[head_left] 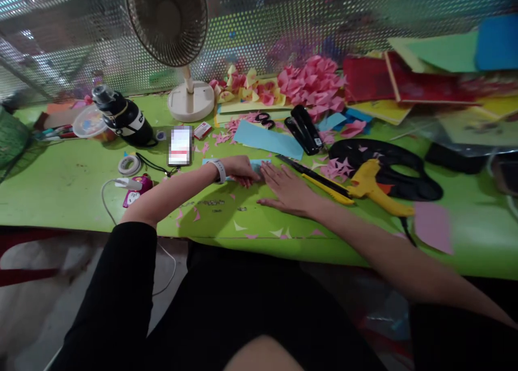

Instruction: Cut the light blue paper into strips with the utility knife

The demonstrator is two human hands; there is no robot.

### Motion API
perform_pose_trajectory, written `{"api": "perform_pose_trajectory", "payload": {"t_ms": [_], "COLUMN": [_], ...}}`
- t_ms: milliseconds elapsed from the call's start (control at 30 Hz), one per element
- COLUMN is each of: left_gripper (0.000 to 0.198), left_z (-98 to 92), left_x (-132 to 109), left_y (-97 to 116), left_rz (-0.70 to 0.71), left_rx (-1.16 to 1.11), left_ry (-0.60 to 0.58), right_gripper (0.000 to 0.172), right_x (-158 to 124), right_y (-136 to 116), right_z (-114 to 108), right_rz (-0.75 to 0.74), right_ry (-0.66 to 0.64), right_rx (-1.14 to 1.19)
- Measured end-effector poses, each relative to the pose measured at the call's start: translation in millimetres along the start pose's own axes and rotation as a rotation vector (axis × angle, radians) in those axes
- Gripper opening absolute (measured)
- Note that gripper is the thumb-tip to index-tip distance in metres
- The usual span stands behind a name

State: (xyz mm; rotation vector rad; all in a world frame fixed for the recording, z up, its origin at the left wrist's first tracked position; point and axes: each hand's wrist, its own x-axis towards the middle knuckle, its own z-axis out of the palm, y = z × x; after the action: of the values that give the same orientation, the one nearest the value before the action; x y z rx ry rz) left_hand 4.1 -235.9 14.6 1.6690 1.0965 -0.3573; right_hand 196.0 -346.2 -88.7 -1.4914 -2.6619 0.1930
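A strip of light blue paper [265, 161] lies flat on the green table, mostly hidden by my hands. My left hand [242, 168], with a pale watch band on its wrist, is closed over the paper with the fingers curled down against it. Flat beside it rests my right hand [286, 190], fingers stretched out and their tips at the paper's right part. Just right of that hand lies a yellow and black utility knife [324, 186]. Beyond the hands is a larger light blue paper sheet [267, 139]. Small metal bits [212, 202] are scattered near the front.
A yellow glue gun [370, 184] lies at the right on a black neck-shaped object [421, 182]. Behind are a black stapler [303, 130], scissors [264, 120], a pink paper pile [313, 82] and a fan [190, 101]. At left stand a phone [180, 144] and black bottle [127, 122].
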Motion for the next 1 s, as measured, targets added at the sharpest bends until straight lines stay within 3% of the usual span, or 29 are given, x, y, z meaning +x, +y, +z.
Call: {"api": "perform_pose_trajectory", "payload": {"t_ms": [400,533,667,1000], "left_gripper": [0.045,0.044,0.044,0.046], "left_z": [0.6,-2.0,-14.3,-48.4], "left_x": [3.9,5.4,-7.2,-70.2], "left_y": [-3.5,-13.4,-39.2,-121.8], "left_rz": [-0.037,-0.054,-0.082,-0.258], "left_rx": [-0.005,-0.005,-0.002,-0.095], "left_ry": [0.002,0.013,0.044,0.215], "right_gripper": [0.106,0.106,0.107,0.105], "right_x": [0.1,-0.2,-1.2,-5.1], "right_y": [-2.5,-3.3,-2.4,2.5], "right_z": [1.2,0.3,-0.5,3.5], "right_rz": [0.032,0.032,0.015,0.006], "right_ry": [0.012,0.016,0.0,-0.036], "right_rx": [0.071,0.059,0.05,0.032]}}
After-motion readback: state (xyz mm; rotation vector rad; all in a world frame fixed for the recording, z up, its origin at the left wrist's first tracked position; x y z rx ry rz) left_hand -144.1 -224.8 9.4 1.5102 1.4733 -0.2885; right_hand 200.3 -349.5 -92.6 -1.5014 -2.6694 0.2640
